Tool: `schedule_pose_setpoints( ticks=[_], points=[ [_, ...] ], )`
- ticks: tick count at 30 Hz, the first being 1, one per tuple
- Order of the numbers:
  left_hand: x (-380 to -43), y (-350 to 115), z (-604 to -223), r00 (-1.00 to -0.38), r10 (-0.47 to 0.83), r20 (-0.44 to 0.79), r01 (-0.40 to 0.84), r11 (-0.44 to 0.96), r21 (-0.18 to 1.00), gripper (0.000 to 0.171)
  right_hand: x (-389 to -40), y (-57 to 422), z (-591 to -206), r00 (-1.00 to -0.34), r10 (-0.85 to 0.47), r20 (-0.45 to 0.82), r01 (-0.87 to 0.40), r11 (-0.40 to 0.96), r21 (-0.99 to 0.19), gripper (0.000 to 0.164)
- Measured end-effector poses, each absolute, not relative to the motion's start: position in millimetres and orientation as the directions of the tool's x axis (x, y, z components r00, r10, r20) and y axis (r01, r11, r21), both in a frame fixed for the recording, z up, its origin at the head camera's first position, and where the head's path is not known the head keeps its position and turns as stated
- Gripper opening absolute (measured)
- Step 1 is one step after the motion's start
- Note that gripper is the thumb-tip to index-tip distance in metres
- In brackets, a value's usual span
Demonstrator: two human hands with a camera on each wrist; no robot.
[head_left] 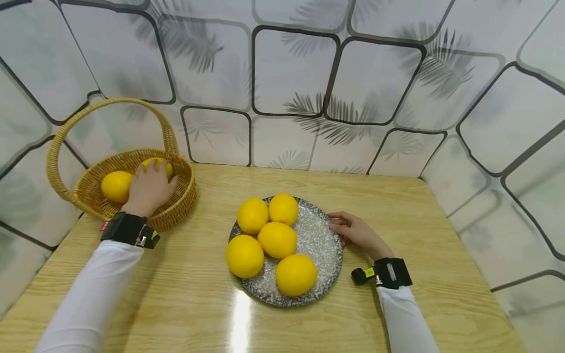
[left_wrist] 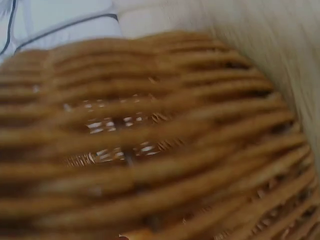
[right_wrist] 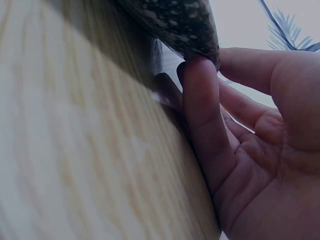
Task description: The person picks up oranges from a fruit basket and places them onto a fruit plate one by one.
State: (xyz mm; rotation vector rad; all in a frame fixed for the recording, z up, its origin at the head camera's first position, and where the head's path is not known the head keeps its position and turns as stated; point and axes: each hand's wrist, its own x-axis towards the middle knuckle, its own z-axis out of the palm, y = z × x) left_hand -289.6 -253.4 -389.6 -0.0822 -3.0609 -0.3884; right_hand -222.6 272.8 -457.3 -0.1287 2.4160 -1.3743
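Note:
In the head view, my left hand (head_left: pixel 151 191) reaches into the wicker basket (head_left: pixel 187 198) at the left. Its fingers curl over a lemon (head_left: pixel 169 169), partly hidden beneath them. Another lemon (head_left: pixel 116 186) lies left of that hand. My right hand (head_left: pixel 357 235) pinches the right rim of a speckled grey plate (head_left: pixel 320 240). The right wrist view shows fingertips against the plate's dark rim (right_wrist: pixel 192 30), with one finger below it. Several lemons (head_left: pixel 277 240) sit on the plate's left and front. Blurred wicker of the basket (left_wrist: pixel 150 115) fills the left wrist view, hiding the left fingers.
The basket's tall arched handle (head_left: pixel 53 157) rises over its opening. Basket and plate stand on a light wood table (head_left: pixel 198 294). Patterned wall panels (head_left: pixel 291 73) enclose the table at the back and both sides.

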Motion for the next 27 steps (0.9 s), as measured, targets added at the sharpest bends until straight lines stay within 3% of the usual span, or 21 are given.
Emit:
schedule_pose_setpoints(
  ticks=[6, 19, 27],
  points=[
    [-292, -264, -391, -0.998, 0.028, 0.049, 0.040, 0.960, 0.277, 0.065, -223, 272, -457, -0.931, -0.252, -0.265, 0.099, 0.522, -0.847, 0.054],
    [-294, -271, -390, -0.986, 0.062, 0.152, 0.094, 0.973, 0.210, 0.065, -223, 273, -456, -0.928, -0.252, -0.275, 0.114, 0.511, -0.852, 0.054],
    [-293, -270, -388, -0.992, 0.055, 0.116, 0.083, 0.964, 0.254, 0.066, -224, 273, -456, -0.929, -0.247, -0.274, 0.115, 0.511, -0.852, 0.053]
  ],
)
